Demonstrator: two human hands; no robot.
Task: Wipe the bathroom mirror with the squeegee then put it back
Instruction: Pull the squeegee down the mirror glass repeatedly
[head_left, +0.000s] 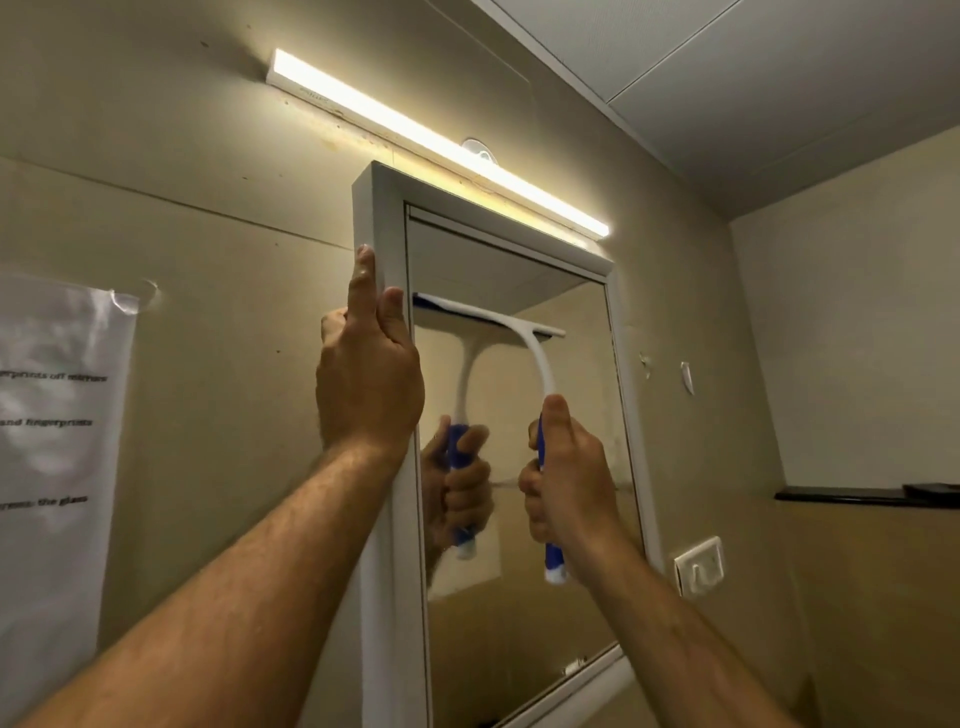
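The bathroom mirror (550, 597) is the white-framed door of a wall cabinet, seen at an angle. My right hand (569, 470) grips the blue handle of a white squeegee (537, 358). Its blade lies flat against the glass near the top of the mirror, and its reflection shows beside it. My left hand (369, 374) holds the left edge of the mirror frame, fingers wrapped around it and thumb on the front.
A lit tube light (436, 140) runs above the cabinet. A printed sheet (57, 415) hangs on the wall at the left. On the right wall are a white hook plate (698, 564) and a dark shelf (862, 493).
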